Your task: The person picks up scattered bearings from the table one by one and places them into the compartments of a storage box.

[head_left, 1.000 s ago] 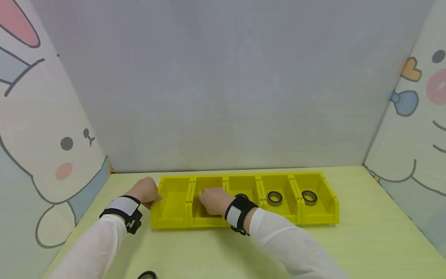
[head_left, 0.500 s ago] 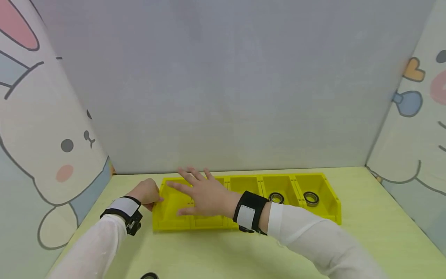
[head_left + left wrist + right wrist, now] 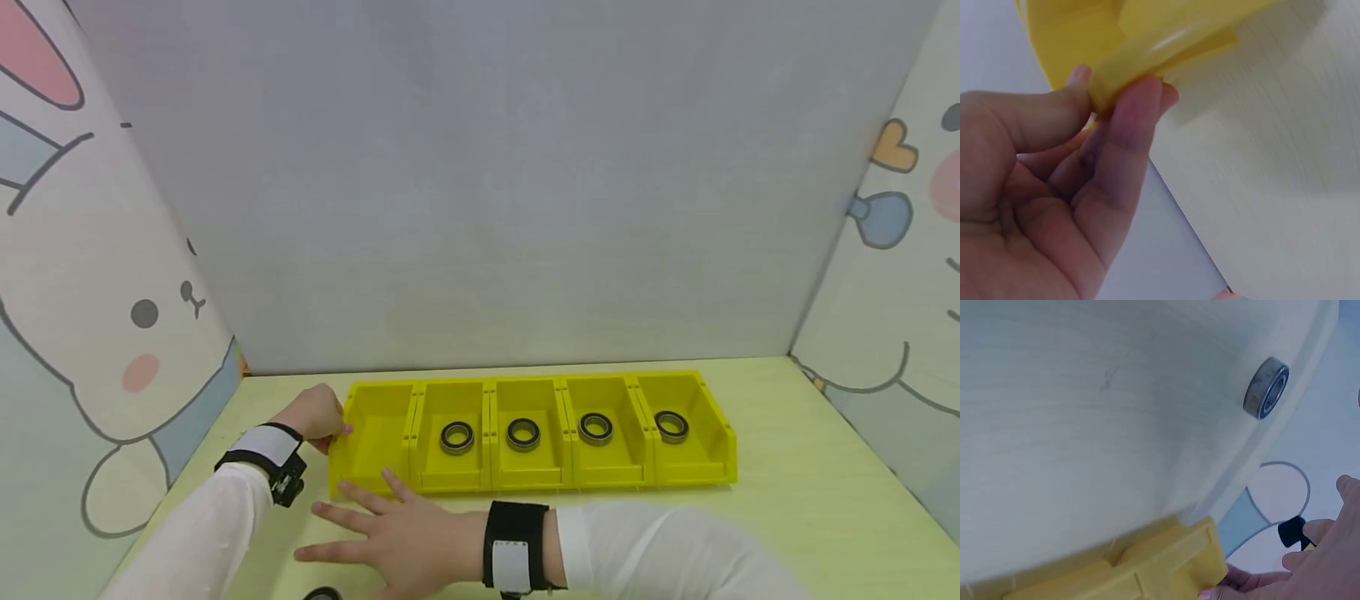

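Note:
A row of yellow bins stands on the table. My left hand pinches the left wall of the end bin, thumb inside and fingers outside in the left wrist view. One black-and-silver ball bearing lies flat in each of the other bins, for instance the second bin's bearing. My right hand, fingers spread and holding nothing, is over the table in front of the bins. Close to it, a loose bearing lies near the table edge; the head view's lower border cuts it off.
The pale table extends to the right of the bins. A grey back wall rises behind them. Side panels with cartoon drawings, such as the left panel, flank the table.
My right hand has let go of a bearing in the second bin, spread its fingers and moved back toward the loose bearing. My left hand keeps its grip on the bin wall.

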`<state>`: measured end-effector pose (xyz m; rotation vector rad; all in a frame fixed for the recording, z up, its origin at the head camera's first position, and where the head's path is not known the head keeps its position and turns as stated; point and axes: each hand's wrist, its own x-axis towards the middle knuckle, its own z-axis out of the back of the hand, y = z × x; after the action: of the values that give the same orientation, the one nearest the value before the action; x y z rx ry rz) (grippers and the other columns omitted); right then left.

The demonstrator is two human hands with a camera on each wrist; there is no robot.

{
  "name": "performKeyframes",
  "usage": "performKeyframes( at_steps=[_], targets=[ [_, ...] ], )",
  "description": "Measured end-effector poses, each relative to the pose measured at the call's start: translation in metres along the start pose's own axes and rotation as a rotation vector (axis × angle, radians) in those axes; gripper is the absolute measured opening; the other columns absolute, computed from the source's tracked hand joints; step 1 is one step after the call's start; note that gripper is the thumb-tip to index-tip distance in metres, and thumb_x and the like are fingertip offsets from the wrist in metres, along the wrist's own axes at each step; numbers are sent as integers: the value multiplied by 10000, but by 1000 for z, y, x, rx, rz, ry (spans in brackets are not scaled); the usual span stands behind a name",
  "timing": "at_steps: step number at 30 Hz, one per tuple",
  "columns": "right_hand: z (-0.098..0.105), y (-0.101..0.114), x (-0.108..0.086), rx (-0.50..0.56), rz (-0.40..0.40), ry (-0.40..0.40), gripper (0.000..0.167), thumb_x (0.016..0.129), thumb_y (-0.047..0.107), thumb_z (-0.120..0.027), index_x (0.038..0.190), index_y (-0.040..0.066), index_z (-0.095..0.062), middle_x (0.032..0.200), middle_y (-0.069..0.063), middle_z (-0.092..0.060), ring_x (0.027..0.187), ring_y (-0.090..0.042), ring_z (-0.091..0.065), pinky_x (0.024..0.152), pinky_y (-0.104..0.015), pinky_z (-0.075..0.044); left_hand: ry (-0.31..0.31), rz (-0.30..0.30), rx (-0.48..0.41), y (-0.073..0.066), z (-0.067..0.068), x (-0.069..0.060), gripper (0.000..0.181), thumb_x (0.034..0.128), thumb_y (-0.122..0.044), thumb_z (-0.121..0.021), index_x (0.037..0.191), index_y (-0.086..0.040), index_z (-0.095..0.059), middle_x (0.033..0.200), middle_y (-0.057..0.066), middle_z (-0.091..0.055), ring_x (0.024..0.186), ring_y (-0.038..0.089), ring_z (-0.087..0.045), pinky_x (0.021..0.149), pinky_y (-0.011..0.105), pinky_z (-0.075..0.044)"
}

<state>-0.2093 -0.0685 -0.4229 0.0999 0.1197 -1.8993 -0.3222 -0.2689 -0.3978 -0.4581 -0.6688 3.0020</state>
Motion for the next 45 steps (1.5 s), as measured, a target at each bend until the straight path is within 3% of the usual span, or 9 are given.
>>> performKeyframes(
  at_steps=[8,13,21,31,34,40,45],
  targets=[
    [-16,25,19,40,156,87,699,939,574,-409,1491,411,-12,1521,150,260,1431,-106,175,1179,-413,-132,10,32,19,-1,2,0,150,871,-96,-665,808,41,-668,593,54,-573,499,149,-635,555,290,-577],
    [-28,32,30,138,167,88,725,948,540,-426,1489,405,36,1479,223,296,1389,-31,236,1184,-398,-66,9,35,21,0,3,-1,155,873,-97,-663,785,31,-662,588,48,-571,499,145,-636,555,288,-577],
    [-44,28,39,346,139,149,724,972,448,-453,1501,362,33,1526,240,130,1410,-3,134,1180,-339,-108,7,41,27,-1,2,-1,155,869,-95,-666,775,28,-658,577,40,-540,493,146,-629,548,277,-574],
    [-103,11,65,363,207,144,744,955,478,-468,1482,411,53,1516,267,117,1404,39,62,1168,-294,-158,15,38,16,-3,3,-2,152,870,-97,-665,788,30,-662,591,47,-560,497,144,-633,552,279,-574],
    [-91,14,63,335,209,142,700,959,469,-468,1504,369,-39,1546,229,1,1411,31,-43,1151,-236,-185,14,39,21,-3,3,-1,148,872,-100,-664,804,32,-665,598,51,-568,496,142,-632,551,277,-574],
    [-47,28,44,273,209,116,600,963,385,-517,1488,242,-266,1519,131,-267,1352,18,-273,1078,-119,-259,12,37,16,-2,4,0,148,871,-94,-663,805,39,-666,596,51,-572,500,149,-637,555,283,-576],
    [-39,30,42,246,249,83,523,956,349,-544,1433,217,-373,1421,115,-406,1221,39,-375,969,-30,-306,10,39,20,-1,4,0,155,871,-94,-662,782,34,-658,589,51,-560,502,154,-640,559,288,-578]
  ],
)
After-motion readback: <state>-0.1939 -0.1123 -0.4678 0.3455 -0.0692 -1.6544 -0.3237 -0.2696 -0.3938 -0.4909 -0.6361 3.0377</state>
